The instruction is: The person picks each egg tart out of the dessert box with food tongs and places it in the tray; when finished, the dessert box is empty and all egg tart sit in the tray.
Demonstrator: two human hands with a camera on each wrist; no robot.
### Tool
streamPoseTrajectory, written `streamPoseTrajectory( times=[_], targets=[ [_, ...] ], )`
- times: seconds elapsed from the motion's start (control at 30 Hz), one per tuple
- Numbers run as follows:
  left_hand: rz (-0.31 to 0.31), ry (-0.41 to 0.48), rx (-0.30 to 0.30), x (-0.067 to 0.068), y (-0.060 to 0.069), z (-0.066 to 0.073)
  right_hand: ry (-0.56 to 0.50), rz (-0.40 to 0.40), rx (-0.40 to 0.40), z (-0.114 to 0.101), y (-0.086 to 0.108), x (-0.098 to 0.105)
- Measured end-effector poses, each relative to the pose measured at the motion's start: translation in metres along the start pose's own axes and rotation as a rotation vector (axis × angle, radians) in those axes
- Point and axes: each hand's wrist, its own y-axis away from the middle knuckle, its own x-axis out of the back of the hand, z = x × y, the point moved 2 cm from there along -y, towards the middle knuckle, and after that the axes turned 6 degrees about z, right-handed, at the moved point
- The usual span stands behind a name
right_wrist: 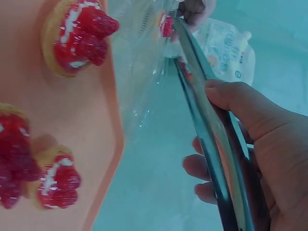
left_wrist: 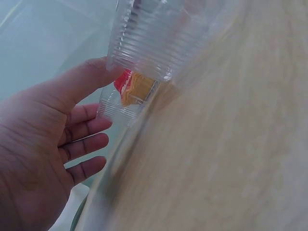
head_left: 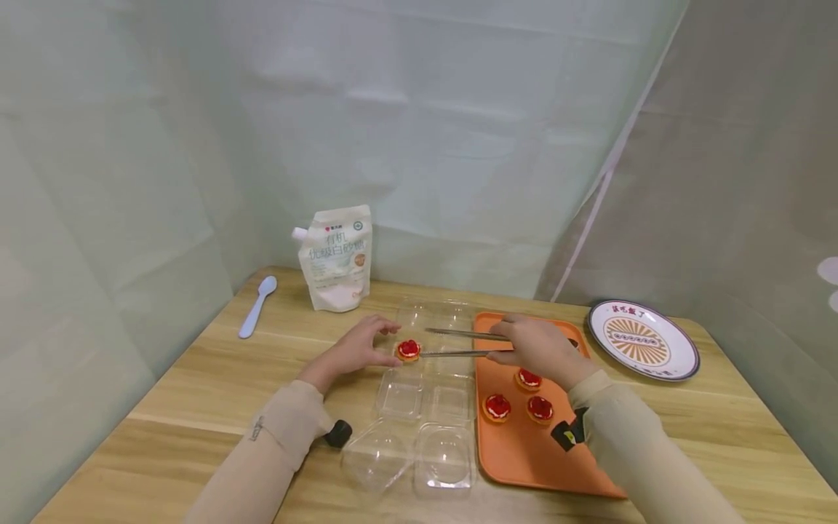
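My right hand grips metal tongs, whose two arms are spread and point left. Near one tip, a small tart with red topping and white cream sits in a clear plastic container. Whether the tip touches the tart is unclear. My left hand is at the container's left side, thumb by the near wall and fingers loosely extended beyond. Three similar tarts, one being the front-left tart, lie on an orange tray below the right hand.
Clear plastic boxes and lids spread toward the near edge, left of the tray. A white pouch stands at the back. A pale blue spoon lies at the left, and a patterned plate at the right.
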Motion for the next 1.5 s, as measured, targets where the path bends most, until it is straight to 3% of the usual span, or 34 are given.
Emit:
streamPoseTrajectory(
  times=[0.33,0.57,0.93,1.5],
  targets=[
    [-0.022,0.011,0.026,0.000,-0.003,-0.001,0.044,-0.154,0.061,-0.011,-0.032,0.011],
    [-0.021,0.014,0.025,-0.001,-0.005,0.001,0.072,-0.231,0.050,-0.016,-0.043,0.012],
    [-0.017,0.016,0.023,0.000,-0.004,0.002,0.107,-0.234,0.039,-0.022,-0.045,0.008],
    [-0.006,0.020,0.017,-0.001,-0.002,-0.002,0.053,-0.241,0.026,-0.025,-0.040,0.001]
  ],
)
